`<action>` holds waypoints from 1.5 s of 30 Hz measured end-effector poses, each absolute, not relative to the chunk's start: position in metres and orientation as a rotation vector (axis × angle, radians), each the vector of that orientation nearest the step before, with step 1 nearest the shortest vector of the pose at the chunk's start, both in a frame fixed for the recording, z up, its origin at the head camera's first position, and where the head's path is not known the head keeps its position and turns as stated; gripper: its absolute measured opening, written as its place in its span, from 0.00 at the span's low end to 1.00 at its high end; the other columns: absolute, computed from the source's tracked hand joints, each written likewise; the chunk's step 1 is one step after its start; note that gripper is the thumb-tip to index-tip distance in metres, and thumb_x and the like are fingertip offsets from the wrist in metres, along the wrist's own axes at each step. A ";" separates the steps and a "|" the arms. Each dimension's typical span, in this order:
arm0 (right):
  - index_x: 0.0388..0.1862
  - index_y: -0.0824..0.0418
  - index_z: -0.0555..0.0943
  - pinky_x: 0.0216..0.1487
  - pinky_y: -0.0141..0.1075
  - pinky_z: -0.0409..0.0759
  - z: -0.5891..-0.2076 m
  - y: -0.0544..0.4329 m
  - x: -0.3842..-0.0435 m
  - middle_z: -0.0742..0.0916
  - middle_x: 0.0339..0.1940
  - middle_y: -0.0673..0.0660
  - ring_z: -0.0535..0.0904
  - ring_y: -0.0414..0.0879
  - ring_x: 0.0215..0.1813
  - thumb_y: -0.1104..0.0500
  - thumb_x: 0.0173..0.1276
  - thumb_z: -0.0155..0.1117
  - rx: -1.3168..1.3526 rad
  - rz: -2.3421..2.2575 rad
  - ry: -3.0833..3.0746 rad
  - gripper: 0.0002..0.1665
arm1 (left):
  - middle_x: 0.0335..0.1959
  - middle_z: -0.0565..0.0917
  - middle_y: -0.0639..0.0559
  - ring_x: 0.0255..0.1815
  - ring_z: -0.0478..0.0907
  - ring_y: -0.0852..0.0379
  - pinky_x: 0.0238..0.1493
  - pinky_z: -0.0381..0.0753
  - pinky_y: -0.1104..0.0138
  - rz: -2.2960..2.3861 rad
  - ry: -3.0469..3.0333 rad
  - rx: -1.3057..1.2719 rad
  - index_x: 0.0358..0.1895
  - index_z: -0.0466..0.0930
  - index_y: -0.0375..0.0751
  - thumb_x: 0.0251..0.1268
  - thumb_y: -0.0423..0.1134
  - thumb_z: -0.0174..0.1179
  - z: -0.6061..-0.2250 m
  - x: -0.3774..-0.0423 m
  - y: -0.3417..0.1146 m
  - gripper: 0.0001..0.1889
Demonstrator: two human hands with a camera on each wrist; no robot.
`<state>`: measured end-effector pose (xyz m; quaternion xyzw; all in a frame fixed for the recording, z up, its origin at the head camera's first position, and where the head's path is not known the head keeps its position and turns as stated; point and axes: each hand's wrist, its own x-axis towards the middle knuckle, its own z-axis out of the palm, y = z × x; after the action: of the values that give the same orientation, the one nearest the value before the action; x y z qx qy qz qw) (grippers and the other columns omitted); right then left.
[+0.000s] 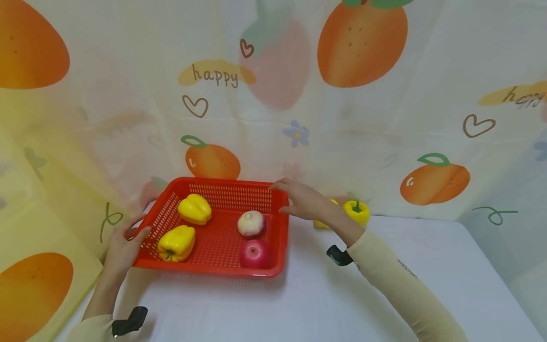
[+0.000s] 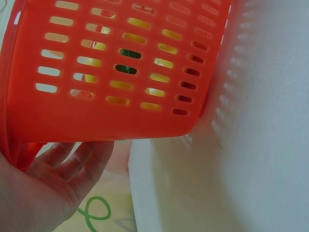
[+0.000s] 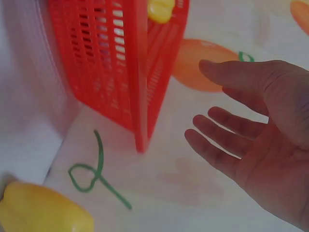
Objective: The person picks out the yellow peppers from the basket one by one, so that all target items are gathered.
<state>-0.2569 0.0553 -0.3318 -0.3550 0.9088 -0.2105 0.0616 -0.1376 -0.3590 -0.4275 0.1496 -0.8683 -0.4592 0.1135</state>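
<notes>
A red plastic basket with slotted walls holds two yellow bell peppers on its left side. A whitish bulb, probably garlic, and a reddish-pink round fruit lie on its right. My left hand grips the basket's left rim; in the left wrist view its fingers curl by the rim, the thumb hidden. Near the far right corner is my right hand, thumb and fingers spread. The right wrist view shows a gap between its fingertips and the basket wall, with nothing held.
Beyond my right forearm, yellow peppers rest on the white table, one partly hidden by the arm. A fruit-printed cloth hangs close behind the table and along its left side.
</notes>
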 end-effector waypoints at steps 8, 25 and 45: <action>0.68 0.55 0.73 0.60 0.38 0.76 -0.333 0.009 -0.249 0.75 0.67 0.53 0.72 0.46 0.65 0.56 0.64 0.71 -1.241 -0.549 2.702 0.33 | 0.59 0.73 0.24 0.42 0.78 0.50 0.31 0.82 0.69 -1.350 -2.547 0.469 0.74 0.60 0.39 0.75 0.50 0.51 -0.424 -0.135 -0.361 0.31; 0.69 0.49 0.73 0.64 0.32 0.71 -0.351 -0.104 -0.239 0.73 0.70 0.48 0.70 0.40 0.66 0.54 0.66 0.69 -1.323 -0.309 2.634 0.32 | 0.54 0.76 0.26 0.33 0.77 0.69 0.31 0.82 0.69 -1.366 -2.511 0.368 0.73 0.61 0.37 0.75 0.46 0.52 -0.424 -0.142 -0.363 0.29; 0.71 0.44 0.71 0.65 0.26 0.65 -0.358 -0.167 -0.232 0.73 0.70 0.41 0.65 0.35 0.70 0.52 0.63 0.71 -1.473 -0.149 2.523 0.37 | 0.56 0.75 0.26 0.36 0.75 0.69 0.34 0.81 0.70 -1.376 -2.507 0.392 0.74 0.62 0.38 0.75 0.47 0.52 -0.428 -0.139 -0.361 0.29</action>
<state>-0.2319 -0.1666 -0.3583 -0.5006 0.8574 -0.0506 0.1081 -0.1393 -0.3607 -0.4282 0.1346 -0.8615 -0.4728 0.1271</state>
